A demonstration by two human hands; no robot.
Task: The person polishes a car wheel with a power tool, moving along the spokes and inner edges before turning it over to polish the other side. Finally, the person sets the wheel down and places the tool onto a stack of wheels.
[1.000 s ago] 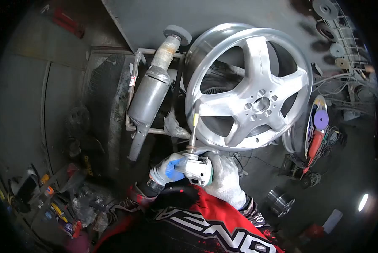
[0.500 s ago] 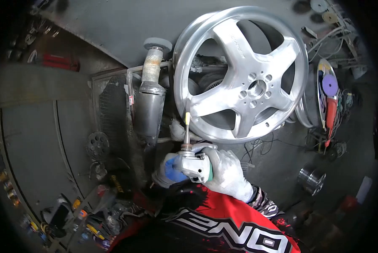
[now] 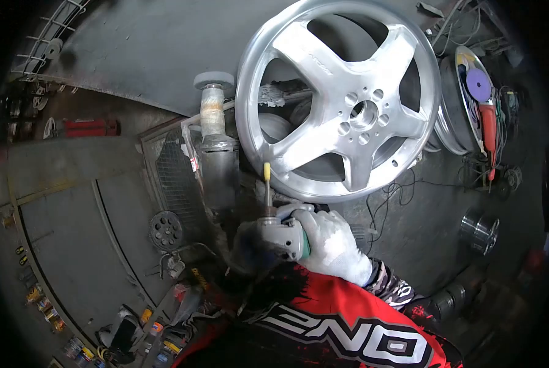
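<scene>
In front of my chest I hold a grinder (image 3: 280, 238) with a metal head and a long spindle. Its small yellow tip (image 3: 267, 172) overlaps the lower left edge of a silver five-spoke alloy wheel (image 3: 329, 132), by the foot of a spoke. My right hand (image 3: 335, 245), in a white glove, is closed around the grinder's right side. Dark in shadow, my left hand (image 3: 248, 244) wraps the grinder from the left, its fingers partly hidden.
Left of the wheel stands a dark cylindrical tool (image 3: 219, 165) with a grey disc on top. A red polisher (image 3: 489, 132) with a purple pad rests in another wheel at right. Cables (image 3: 403, 187) trail over the floor. Bottles and tools (image 3: 158, 343) fill the lower left.
The view has shifted, so the wheel sits higher and further left. The grinder stays in both hands, its tip still near the same spoke foot. My left hand has become darker.
</scene>
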